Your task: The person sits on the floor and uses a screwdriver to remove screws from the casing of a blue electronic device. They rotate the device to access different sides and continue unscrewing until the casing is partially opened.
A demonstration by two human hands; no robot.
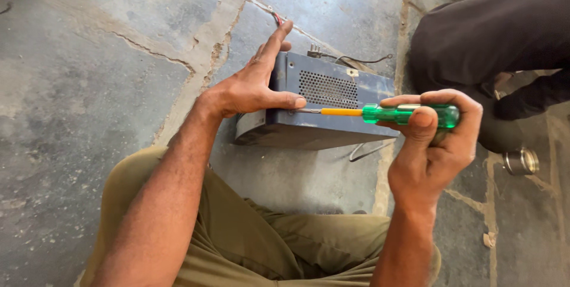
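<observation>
Screwdriver [392, 113], green-handled, is gripped in the right hand [436, 138], tip at the side of a blue metal box [332, 100] on the floor [89, 85]. Left hand [252, 88] lies open, bracing the box. Seemingly working a screw; turning needs steady pressure.

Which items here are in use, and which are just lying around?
In use:
- metal box, braced by left hand
- screwdriver, gripped in right hand, tip at the box

Lying about:
- metal can
- plug with cable
- another person's sleeve
</observation>
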